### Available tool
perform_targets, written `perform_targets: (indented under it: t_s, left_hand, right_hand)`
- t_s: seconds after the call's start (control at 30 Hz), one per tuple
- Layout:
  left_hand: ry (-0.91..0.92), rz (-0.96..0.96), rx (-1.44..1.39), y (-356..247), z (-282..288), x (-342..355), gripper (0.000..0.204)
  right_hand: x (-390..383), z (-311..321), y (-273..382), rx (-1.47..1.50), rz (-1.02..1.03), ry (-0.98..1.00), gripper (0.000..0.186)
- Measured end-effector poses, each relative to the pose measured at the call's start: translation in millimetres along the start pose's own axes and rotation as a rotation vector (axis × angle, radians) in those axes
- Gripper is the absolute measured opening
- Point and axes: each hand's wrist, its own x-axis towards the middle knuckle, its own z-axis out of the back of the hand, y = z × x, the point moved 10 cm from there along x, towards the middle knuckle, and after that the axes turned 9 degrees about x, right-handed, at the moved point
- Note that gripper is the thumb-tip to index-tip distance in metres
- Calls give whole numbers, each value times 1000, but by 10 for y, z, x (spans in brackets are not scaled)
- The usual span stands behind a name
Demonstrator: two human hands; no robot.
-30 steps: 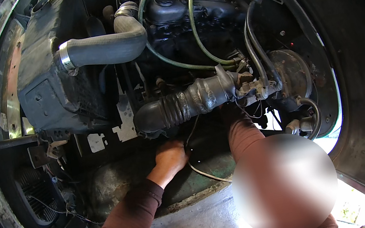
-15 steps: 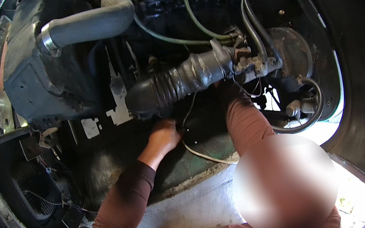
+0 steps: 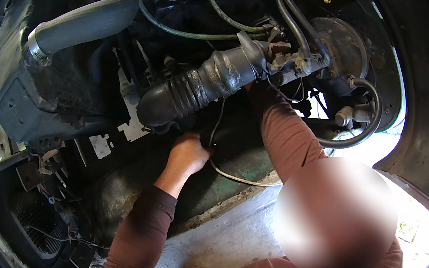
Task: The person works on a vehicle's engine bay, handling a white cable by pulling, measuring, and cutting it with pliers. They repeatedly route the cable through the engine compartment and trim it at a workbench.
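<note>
While the left hand [image 3: 189, 155] sits at frame centre, the ribbed black intake hose [image 3: 202, 84] lies just above it, its long axis running from lower left up to the right toward a metal fitting [image 3: 291, 61]. Fingers are curled closed under the hose's dark lower end, at a thin pale cable [image 3: 236, 174]; whether they grip it cannot be told. Right hand is hidden behind the hose; only its sleeve [image 3: 285, 135] shows, state undeterminable.

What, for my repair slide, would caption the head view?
A co-worker's brown-sleeved hand reaches beneath an engine's ribbed black hose.
</note>
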Motion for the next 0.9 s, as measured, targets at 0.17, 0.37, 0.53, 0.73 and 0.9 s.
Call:
perform_targets:
  t_s: [0.17, 0.37, 0.53, 0.73, 0.9]
  left_hand:
    - [-64, 10, 69, -92, 49, -68, 44]
    - [-53, -27, 24, -121, -36, -23, 46]
    - [-74, -21, 26, -94, -107, -45, 49]
    - [36, 8, -6, -104, -104, -20, 52]
    - [-25, -6, 30, -71, -139, -10, 53]
  right_hand:
    - [16, 26, -10, -47, 11, -5, 58]
    - [-51, 11, -15, -150, 31, 34, 58]
    - [-272, 292, -52, -298, 13, 49, 57]
    - [-211, 258, -65, -461, 22, 77, 57]
    - [-46, 101, -71, -687, 42, 113, 56]
